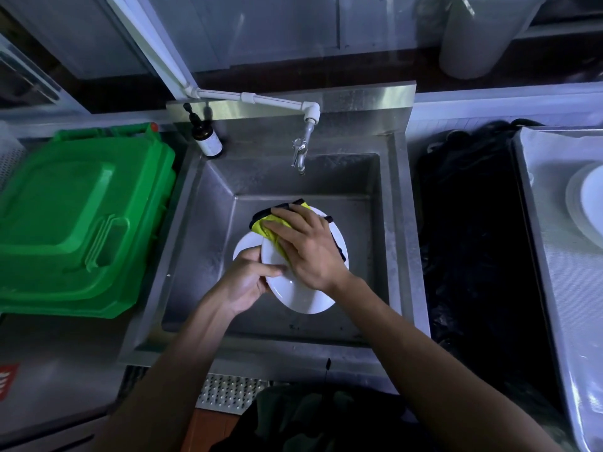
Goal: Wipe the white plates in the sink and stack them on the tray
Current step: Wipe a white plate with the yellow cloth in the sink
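Left hand (pixel 243 282) pinches the near-left rim of the plate (pixel 301 293), thumb over the top edge and fingers tucked beneath, while the right hand (pixel 305 247) lies flat and closed down on the yellow cloth (pixel 269 228), pressing it into the plate's face. The plate is tilted up over the middle of the sink (pixel 202 230), clear of the basin floor as far as I can judge. Beneath it, another white plate (pixel 244 247) peeks out at the left, so there's more in the sink to do.

This is the wiping step, right in the thick of it. To do it well, I'd say keep that left pinch firm, because a wet glazed rim will want to slip. Sweep the cloth round in full circles out to the edge, then turn the plate in the left hand so the near part, bare and shiny now, gets its pass too. The underside wants a wipe as well before it leaves the basin.

The tap (pixel 300 151) hangs just behind, no water that I can see. Off to the right, well apart across a dark gap, sits the tray (pixel 548 256) with a stack (pixel 587 207) of white plates already on it. That's a fair carry, so a two-handed hold would be wise. A green bin (pixel 78 216) sits to the left.
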The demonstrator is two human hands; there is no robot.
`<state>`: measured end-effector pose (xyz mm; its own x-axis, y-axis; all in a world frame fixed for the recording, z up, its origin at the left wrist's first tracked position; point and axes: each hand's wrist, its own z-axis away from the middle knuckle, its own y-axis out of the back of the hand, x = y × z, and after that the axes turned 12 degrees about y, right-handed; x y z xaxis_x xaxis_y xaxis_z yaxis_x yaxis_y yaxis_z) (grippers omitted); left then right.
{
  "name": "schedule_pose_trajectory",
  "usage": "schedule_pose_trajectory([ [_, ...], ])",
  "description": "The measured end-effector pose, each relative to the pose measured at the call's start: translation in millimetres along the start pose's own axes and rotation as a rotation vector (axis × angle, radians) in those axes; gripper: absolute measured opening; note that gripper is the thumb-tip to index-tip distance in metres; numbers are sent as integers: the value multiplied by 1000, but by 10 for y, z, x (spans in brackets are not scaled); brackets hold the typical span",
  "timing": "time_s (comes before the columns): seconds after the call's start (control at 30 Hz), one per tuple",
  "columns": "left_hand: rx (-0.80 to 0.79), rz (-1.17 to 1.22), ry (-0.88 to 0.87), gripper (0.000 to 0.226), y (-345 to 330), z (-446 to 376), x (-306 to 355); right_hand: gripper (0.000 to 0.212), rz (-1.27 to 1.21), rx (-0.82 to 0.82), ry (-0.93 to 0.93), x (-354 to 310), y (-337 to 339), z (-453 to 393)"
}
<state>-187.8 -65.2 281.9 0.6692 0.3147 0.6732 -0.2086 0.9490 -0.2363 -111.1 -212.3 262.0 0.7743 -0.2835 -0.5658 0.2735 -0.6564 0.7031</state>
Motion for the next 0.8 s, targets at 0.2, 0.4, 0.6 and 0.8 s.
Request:
schedule_pose_trajectory([
  [0.2,-5,5,-35,33,49,36,-13,46,-28,26,115,-83,-74,127],
  [0.4,5,51,-15,31,14,48,-72,44,-29,-2,50,5,-54,130],
  [0.6,97,73,-45,51,-26,86,-125,42,-34,115,-169,137,-47,34],
  [0.8,141,74,-76,53,16,97,-142,44,-79,127,-326,245,-99,17],
])
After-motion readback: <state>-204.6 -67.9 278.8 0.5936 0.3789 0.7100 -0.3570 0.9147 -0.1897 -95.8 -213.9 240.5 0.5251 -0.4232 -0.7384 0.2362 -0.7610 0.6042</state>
